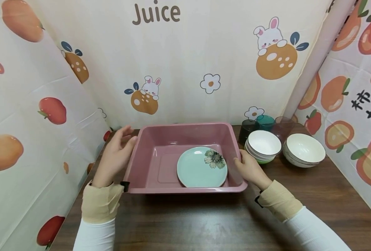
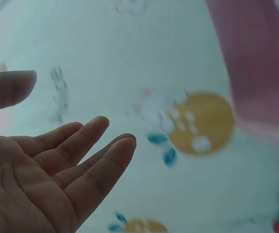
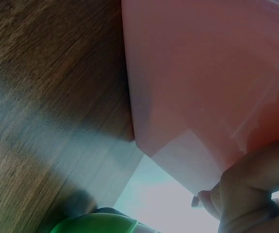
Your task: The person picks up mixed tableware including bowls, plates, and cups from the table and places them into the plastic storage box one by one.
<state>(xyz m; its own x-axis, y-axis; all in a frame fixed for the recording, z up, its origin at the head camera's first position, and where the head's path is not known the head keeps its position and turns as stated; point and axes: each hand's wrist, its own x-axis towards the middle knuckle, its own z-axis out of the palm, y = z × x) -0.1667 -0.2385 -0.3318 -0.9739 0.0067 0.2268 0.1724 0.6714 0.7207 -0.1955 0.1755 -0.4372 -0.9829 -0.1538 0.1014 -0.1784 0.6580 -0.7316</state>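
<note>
A pink plastic basin (image 1: 185, 190) stands on the table, and a light blue plate (image 1: 193, 170) with a dark flower print lies inside it. At the basin's right side, my right hand (image 1: 252, 169) grips the rim. The right wrist view shows its fingers curled at the edge of the pink wall (image 3: 188, 87). My left hand (image 1: 114, 155) is beside the basin's left rim. In the left wrist view its fingers are spread and hold nothing, apart from the basin.
To the right of the basin stand two stacks of bowls, one nearer (image 1: 264, 143) and one farther right (image 1: 304, 150). Behind them are dark, teal and brownish cups (image 1: 264, 122). Printed cloth (image 1: 179, 62) hangs behind and at both sides of the wooden table (image 1: 188, 223).
</note>
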